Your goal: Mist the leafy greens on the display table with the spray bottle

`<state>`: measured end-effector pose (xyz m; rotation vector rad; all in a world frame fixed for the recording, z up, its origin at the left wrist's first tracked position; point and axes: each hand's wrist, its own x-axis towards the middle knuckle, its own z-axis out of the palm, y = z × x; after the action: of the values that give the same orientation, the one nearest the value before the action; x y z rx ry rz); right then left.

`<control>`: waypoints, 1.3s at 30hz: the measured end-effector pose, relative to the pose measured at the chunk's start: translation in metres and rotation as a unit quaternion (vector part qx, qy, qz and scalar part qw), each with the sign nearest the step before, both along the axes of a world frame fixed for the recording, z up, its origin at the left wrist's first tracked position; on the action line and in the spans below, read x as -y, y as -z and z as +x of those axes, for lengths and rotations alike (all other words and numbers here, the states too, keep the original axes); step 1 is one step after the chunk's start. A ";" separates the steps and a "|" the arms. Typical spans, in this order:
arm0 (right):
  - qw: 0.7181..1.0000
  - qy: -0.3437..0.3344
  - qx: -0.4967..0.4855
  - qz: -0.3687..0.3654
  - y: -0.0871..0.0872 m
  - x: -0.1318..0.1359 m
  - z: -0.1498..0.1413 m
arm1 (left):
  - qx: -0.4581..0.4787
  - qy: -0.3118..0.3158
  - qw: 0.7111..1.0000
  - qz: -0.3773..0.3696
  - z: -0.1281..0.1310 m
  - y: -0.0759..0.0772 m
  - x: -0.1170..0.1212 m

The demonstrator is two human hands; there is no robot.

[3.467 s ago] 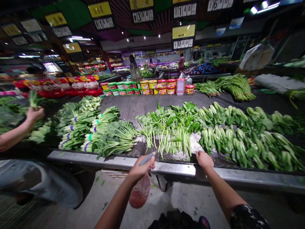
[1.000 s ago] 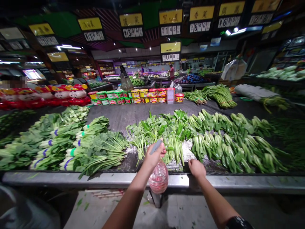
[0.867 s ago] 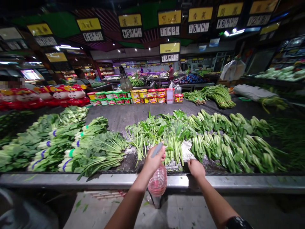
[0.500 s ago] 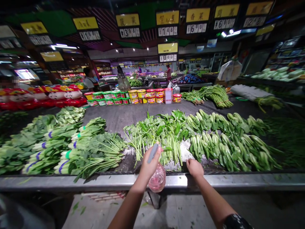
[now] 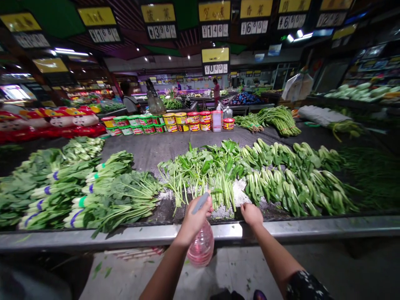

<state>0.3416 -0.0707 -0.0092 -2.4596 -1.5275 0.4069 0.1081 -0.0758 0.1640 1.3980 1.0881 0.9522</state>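
My left hand [image 5: 196,217] is closed around the neck of a spray bottle with a grey top and a clear pink, ribbed body [image 5: 201,246]. The bottle hangs in front of the metal edge of the display, its top toward the leafy stems. My right hand [image 5: 251,214] is a loose fist, knuckles up, at the display's front edge; nothing shows in it. Beyond the left hand lie long-stemmed water spinach bunches [image 5: 208,166]. Small bok choy heads [image 5: 287,187] lie just beyond and right of my right hand.
A metal rail [image 5: 275,229] runs along the stand's front. Banded leafy bunches [image 5: 90,187] fill its left side. Stacked tubs [image 5: 169,120] line the back, with green bundles [image 5: 278,120] beside them. Price signs [image 5: 215,18] hang overhead. People [image 5: 128,98] are in the background.
The spray bottle's body swings lower and slightly left, showing more of it below my left hand. The whole view shifts slightly; my right hand remains a fist at the edge.
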 end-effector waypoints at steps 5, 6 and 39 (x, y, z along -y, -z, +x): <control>1.000 0.003 -0.005 -0.001 -0.003 0.000 -0.001 | -0.016 0.034 0.999 0.020 -0.005 0.008 0.000; 1.000 0.003 -0.006 -0.001 -0.003 0.000 -0.001 | -0.024 0.041 0.998 0.036 -0.007 0.008 0.001; 0.995 -0.071 -0.051 0.056 -0.007 -0.005 0.011 | 0.001 0.075 0.997 0.009 0.036 0.009 0.021</control>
<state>0.3525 -0.0661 -0.0018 -2.2190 -1.6400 0.4515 0.1440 -0.0968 0.1545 1.4707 0.9611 0.8564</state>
